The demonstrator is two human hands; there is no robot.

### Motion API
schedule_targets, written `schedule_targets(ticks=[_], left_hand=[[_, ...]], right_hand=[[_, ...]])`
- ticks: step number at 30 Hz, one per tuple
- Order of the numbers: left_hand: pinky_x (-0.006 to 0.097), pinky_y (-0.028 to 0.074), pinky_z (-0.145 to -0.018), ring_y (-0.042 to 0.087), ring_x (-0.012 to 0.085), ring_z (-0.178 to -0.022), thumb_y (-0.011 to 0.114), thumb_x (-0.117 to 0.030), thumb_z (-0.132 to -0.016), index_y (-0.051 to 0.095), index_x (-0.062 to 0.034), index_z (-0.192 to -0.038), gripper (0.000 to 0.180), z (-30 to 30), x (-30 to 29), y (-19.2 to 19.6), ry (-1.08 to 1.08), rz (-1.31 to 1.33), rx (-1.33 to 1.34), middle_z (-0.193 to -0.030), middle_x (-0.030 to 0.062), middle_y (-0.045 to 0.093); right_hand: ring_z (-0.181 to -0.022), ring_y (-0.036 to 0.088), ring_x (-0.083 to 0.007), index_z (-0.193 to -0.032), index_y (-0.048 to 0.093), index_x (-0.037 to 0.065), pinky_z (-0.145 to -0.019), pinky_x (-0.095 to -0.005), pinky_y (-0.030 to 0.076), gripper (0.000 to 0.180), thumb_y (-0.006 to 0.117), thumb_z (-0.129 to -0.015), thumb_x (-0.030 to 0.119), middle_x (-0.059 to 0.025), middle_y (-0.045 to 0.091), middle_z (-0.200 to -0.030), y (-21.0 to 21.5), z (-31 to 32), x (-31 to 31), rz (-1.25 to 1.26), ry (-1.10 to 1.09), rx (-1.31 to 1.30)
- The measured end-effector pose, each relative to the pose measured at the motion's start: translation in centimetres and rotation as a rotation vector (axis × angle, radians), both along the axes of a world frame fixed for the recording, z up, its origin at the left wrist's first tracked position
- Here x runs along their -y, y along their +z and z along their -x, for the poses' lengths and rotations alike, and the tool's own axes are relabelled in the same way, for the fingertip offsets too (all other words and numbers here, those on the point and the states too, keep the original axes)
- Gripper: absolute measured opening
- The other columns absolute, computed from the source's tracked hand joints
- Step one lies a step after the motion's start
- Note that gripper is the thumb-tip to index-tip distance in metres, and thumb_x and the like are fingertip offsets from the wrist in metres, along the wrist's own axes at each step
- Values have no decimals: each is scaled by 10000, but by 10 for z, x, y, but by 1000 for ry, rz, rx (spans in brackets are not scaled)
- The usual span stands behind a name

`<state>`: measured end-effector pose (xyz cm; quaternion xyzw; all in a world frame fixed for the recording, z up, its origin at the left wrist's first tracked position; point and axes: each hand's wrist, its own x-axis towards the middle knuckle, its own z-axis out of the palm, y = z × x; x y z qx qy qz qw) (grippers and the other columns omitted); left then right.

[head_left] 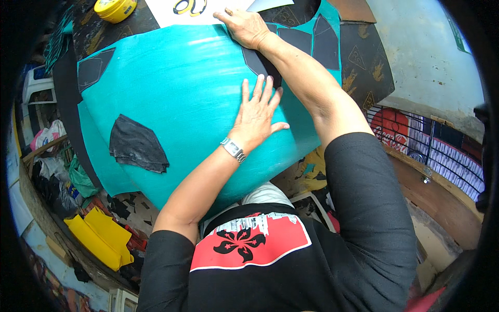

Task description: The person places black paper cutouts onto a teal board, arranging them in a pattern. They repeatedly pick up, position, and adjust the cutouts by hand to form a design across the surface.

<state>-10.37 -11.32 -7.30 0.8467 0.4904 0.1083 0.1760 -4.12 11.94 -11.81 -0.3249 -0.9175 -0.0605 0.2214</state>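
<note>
A large turquoise sheet (182,88) lies spread over a dark worktable. My left hand (257,114) rests flat on it, fingers apart, with a metal watch on the wrist. Its fingertips touch a dark cut piece (260,63) lying on the sheet. My right hand (243,25) presses down at the sheet's far edge, fingers spread, beside a white paper (166,13). More dark cut pieces lie on the sheet: one at the far right (325,41), one at the left corner (93,67), and a crumpled black stack (136,145) near the front left.
A yellow tape roll (115,8) sits at the table's far left. Folded yellow material (101,236) and dark scraps lie on the floor at the left. A wooden bench (442,197) and a metal rack (442,151) stand to the right.
</note>
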Motion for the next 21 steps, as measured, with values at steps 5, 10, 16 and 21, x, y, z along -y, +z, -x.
schedule_targets(ticks=[5, 10, 16, 21], left_hand=[[676, 162, -1186, 375, 318, -1450, 610, -587, -900, 612, -29, -1323, 700, 8, -3, 21, -20, 174, 80, -1489, 158, 481], [488, 434, -1066, 597, 259, -1212, 721, -230, -910, 698, -88, -1148, 279, 117, 75, 38, 323, 31, 574, -1258, 116, 645], [287, 527, -869, 674, 126, -976, 682, -7, -937, 638, -47, -1146, 217, 250, 159, 37, 1047, -109, 813, -1076, 68, 702], [365, 526, -842, 707, 232, -954, 690, 15, -871, 636, -57, -1050, 201, 268, 176, 10, 926, -111, 772, -988, 72, 729]], right_hand=[[-885, 692, -305, -1378, 552, 154, -744, -414, 583, 510, 693, -888, 166, -141, 663, -1113, 13, 1, 20, -139, 17, -162], [-779, 617, -191, -1475, 443, 114, -699, -329, 555, 705, 725, -845, -29, -111, 603, -1088, 39, 53, 138, 290, -21, -573], [-956, 623, -378, -1500, 396, 85, -866, -433, 546, 826, 718, -757, -76, -220, 592, -1202, 64, 182, 289, 637, 369, -480], [-910, 627, -420, -1500, 412, 133, -767, -480, 546, 748, 651, -806, -8, -216, 565, -1069, 66, 216, 300, 679, 164, -284]])
